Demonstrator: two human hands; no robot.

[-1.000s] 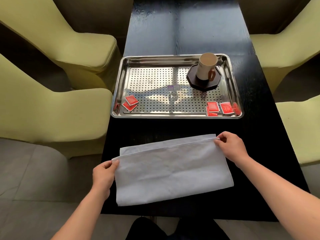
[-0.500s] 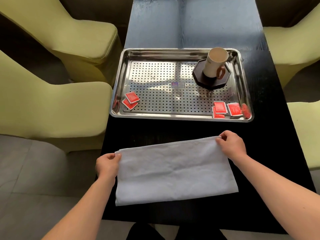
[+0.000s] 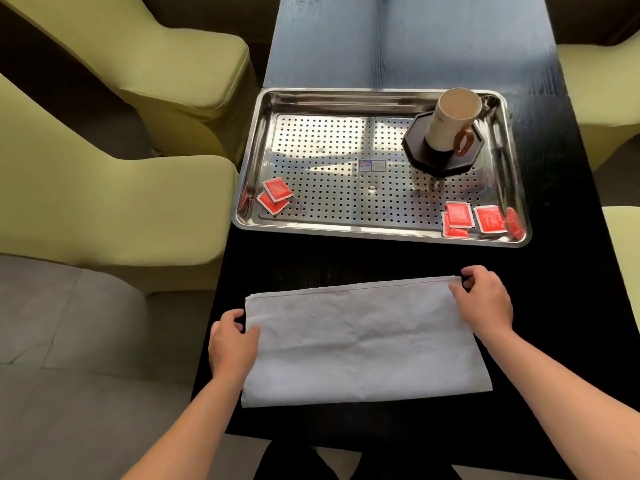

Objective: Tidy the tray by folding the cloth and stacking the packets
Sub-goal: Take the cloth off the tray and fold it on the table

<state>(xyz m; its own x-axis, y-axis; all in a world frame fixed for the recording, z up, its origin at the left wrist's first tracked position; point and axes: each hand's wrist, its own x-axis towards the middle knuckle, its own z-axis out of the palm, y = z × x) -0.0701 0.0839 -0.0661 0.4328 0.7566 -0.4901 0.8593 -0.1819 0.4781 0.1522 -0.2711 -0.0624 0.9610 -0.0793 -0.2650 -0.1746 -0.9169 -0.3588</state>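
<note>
The label (image 3: 372, 165) on the tray (image 3: 346, 229) is too small to be read. One packet (image 3: 456, 232) is largely covered by another — and the table (image 3: 415, 46) is cut off at the top edge.

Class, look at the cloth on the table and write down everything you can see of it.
The cloth is pale grey-white, thin fabric, lightly creased, with a hemmed far edge. It lies flat on the black table as a wide rectangle, seemingly folded double, in front of the tray and apart from it. The left hand grips its left edge; the right hand pinches its far right corner.
</note>
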